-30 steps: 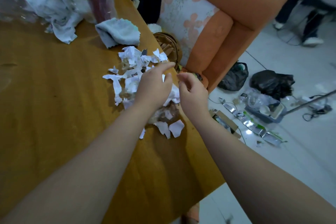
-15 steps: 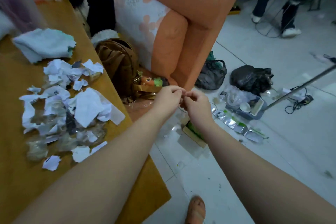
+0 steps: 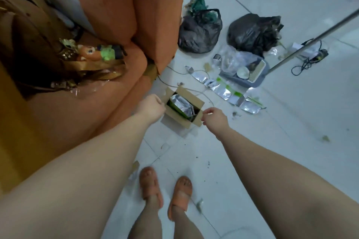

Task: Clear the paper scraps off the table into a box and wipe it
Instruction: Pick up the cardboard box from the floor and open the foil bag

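A small open cardboard box stands on the white tiled floor beside the sofa's corner, with a silver and green foil packet inside. My left hand is curled at the box's left rim, its fingertips hidden. On the other side, my right hand pinches the box's right edge between thumb and fingers. No paper scraps or wiping cloth are in view.
An orange sofa rises on the left, with a brown backpack and a toy on its seat. Two black bags, a grey tray, foil strips, a metal pole and a cable lie beyond the box. My sandalled feet stand near.
My view has swung from the table and its scraps down to the floor. Both hands have moved apart and dropped to the box's two sides.
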Action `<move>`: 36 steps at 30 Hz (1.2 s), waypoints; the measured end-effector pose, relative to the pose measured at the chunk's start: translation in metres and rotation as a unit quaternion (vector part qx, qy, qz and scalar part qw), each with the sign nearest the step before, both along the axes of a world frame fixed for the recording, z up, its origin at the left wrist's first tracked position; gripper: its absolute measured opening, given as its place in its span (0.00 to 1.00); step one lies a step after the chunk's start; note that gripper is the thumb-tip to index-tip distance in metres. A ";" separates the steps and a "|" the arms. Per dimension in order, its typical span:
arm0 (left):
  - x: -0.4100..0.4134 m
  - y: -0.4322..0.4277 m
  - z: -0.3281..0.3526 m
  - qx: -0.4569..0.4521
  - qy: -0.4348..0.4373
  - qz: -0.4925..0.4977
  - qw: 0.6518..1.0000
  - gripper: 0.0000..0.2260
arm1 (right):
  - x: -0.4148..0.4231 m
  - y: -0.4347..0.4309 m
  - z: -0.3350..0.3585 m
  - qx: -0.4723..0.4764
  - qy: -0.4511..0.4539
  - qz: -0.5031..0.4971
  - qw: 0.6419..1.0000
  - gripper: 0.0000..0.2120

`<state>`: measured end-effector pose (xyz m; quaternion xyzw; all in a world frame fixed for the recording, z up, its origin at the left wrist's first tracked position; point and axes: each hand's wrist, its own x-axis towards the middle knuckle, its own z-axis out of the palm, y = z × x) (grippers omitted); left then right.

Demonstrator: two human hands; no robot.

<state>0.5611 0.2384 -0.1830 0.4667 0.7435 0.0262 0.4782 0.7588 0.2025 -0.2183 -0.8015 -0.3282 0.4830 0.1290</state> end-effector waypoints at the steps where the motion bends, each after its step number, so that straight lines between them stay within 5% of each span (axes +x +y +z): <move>1: 0.001 0.004 -0.007 -0.010 0.002 -0.011 1.000 0.02 | 0.001 0.004 -0.005 -0.008 0.006 -0.005 1.000 0.10; 10: 0.034 0.075 -0.082 -0.013 -0.024 -0.043 0.999 0.13 | 0.027 0.062 -0.079 -0.050 0.013 -0.059 0.997 0.09; 15: 0.042 0.090 -0.162 -0.024 -0.071 0.017 0.997 0.21 | 0.027 0.082 -0.158 -0.098 0.030 -0.050 0.993 0.21; 21: 0.046 0.115 -0.289 -0.045 0.001 0.056 0.997 0.30 | 0.037 0.097 -0.259 -0.140 0.024 -0.046 0.989 0.26; 23: 0.049 0.117 -0.322 -0.041 0.012 0.070 0.997 0.30 | 0.040 0.102 -0.294 -0.151 0.021 -0.060 0.987 0.23; 28: 0.060 0.110 -0.377 -0.031 -0.002 0.043 0.999 0.23 | 0.036 0.108 -0.364 -0.194 -0.040 -0.066 0.978 0.36; 32: 0.068 0.110 -0.414 -0.024 0.002 0.037 0.999 0.28 | 0.036 0.111 -0.400 -0.227 -0.097 -0.082 0.966 0.43; 36: 0.071 0.109 -0.439 -0.036 0.031 0.060 0.997 0.22 | 0.039 0.109 -0.432 -0.218 -0.053 -0.036 0.974 0.32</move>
